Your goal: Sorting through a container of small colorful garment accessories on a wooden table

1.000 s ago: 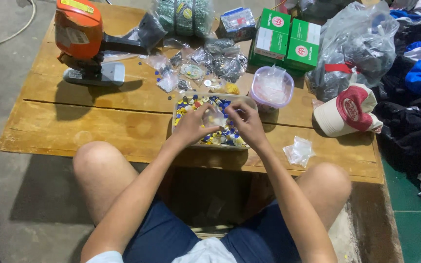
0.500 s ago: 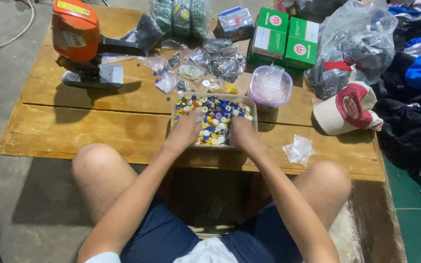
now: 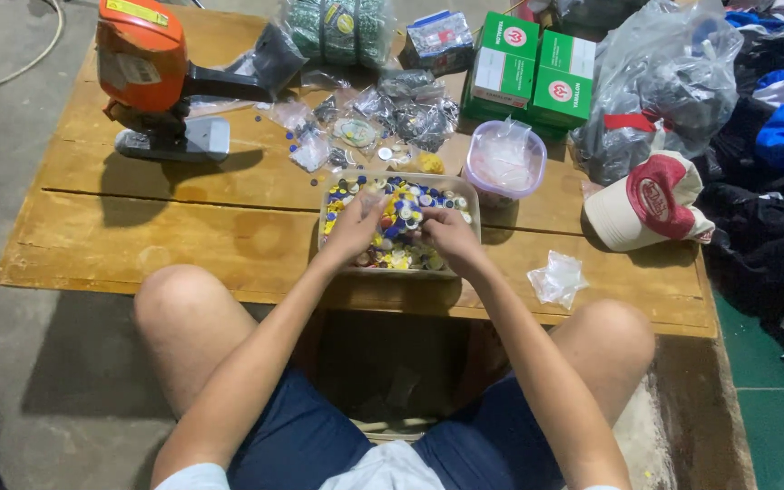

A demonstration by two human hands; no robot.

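A clear rectangular plastic tub [image 3: 467, 187] full of several small coloured round pieces, yellow, blue and white, sits on a low wooden table [image 3: 183, 227] in front of me. Both hands are inside the tub. My left hand [image 3: 354, 229] rests on the left half of the pile, fingers curled into the pieces. My right hand [image 3: 446, 232] lies over the right half, fingers bent among the pieces. Whether either hand pinches a piece is hidden by the fingers.
An orange machine on a grey base [image 3: 151, 82] stands at the back left. Small plastic bags [image 3: 392, 109], a round lilac-rimmed tub [image 3: 504, 163], green boxes [image 3: 533, 73], a large bag [image 3: 664, 82], a red-and-cream cap [image 3: 651, 204] and a crumpled bag [image 3: 558, 277] surround the tub. Clothes lie at right.
Both hands have stayed in the tub of coloured pieces, shifting slightly among them; a second ago they were together over its middle. The view has tilted a little.
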